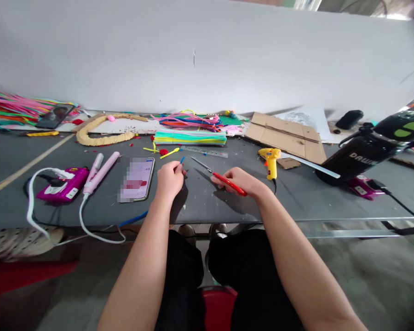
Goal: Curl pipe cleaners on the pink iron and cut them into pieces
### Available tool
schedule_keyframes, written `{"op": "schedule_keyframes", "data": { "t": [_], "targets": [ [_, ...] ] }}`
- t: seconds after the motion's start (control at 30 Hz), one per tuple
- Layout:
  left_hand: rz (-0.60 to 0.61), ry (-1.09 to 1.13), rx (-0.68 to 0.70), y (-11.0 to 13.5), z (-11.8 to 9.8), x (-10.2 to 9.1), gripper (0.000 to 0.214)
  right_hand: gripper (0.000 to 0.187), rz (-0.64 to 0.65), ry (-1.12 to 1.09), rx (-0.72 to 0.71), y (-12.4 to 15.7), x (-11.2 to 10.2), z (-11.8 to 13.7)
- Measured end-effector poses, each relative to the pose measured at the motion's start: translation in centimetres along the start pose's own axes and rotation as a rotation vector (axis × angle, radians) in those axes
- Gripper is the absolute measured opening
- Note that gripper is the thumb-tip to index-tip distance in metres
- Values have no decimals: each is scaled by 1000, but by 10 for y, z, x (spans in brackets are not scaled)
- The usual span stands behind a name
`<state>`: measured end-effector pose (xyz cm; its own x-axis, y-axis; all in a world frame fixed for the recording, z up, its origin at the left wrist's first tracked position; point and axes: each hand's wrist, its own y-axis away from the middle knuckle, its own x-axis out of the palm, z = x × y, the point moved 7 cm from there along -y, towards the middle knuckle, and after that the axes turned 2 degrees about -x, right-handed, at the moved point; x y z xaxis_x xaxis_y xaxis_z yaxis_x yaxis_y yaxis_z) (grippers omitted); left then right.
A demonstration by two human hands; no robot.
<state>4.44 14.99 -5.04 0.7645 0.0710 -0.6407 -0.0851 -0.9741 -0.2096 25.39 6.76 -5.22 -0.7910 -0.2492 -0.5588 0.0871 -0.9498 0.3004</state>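
Note:
My left hand (170, 179) is closed in a pinch above the grey table. A short tip of a blue pipe cleaner (182, 160) sticks up from its fingers. Another blue length (134, 218) shows at the table's front edge beside my left forearm; whether the two are one piece is hidden. My right hand (239, 180) grips a pair of red-handled scissors (229, 183), whose metal blades point left and away from me. A gap lies between the blade tips and the blue tip.
Behind my hands lie a clear ruler (205, 151) and bundled pipe cleaners (189, 138). To the left are a phone (137, 179), a pink hair straightener (101, 172) and a purple power strip (64, 186). Rightward are a yellow glue gun (272, 162), cardboard (286, 135) and a black bottle (355, 154).

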Motion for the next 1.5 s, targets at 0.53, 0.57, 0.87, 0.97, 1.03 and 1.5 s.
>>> {"op": "schedule_keyframes", "data": {
  "t": [0.53,0.57,0.87,0.97,1.03,1.5],
  "targets": [
    [-8,135,60,-3,-13,13,19,63,19,56,-71,4,0,-6],
    [-8,129,68,-3,-13,14,19,63,19,53,-76,4,0,-5],
    [6,139,105,-5,-19,15,18,64,25,56,-103,5,0,0],
    [5,135,105,-5,-19,15,18,62,17,66,-110,5,0,0],
    [6,134,101,-5,-19,15,18,62,10,72,-114,6,-1,1],
    [37,-47,48,-4,-4,18,14,66,43,65,-55,-5,-3,5]
  ]
}}
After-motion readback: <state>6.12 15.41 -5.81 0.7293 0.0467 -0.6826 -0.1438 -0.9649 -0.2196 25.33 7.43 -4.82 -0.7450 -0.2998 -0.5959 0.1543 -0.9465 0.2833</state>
